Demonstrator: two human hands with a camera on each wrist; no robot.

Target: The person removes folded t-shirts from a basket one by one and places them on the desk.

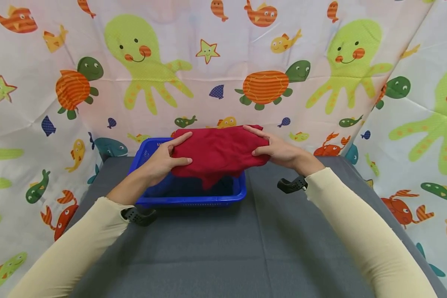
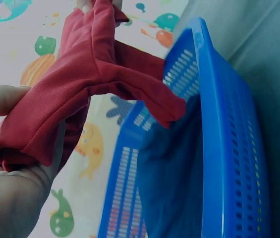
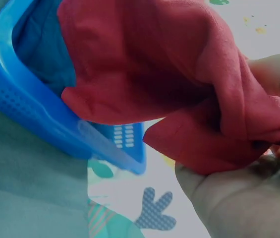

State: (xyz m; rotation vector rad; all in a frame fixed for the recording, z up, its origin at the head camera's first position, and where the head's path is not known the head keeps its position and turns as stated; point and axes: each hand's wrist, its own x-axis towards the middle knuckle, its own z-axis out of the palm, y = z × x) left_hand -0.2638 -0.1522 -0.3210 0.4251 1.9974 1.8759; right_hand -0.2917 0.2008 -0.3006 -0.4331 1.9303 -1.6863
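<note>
A folded red cloth garment (image 1: 219,151) is held up between both hands, over the blue plastic basket (image 1: 186,201). At its left end my left hand (image 1: 164,159) grips it, thumb and fingers on either side. My right hand (image 1: 283,151) pinches the other end the same way. A loose corner of the red cloth hangs down toward the basket's opening. Inside the basket lies a dark blue cloth (image 2: 172,168), partly covered by the red one in the head view. The wrist views show the red fabric bunched in folds within each grip.
A grey cloth-covered table (image 1: 208,248) carries the basket near its back edge. White curtains (image 1: 223,74) printed with sea animals stand behind and along both sides. Dark straps (image 1: 292,185) sit at both wrists, below cream sleeves.
</note>
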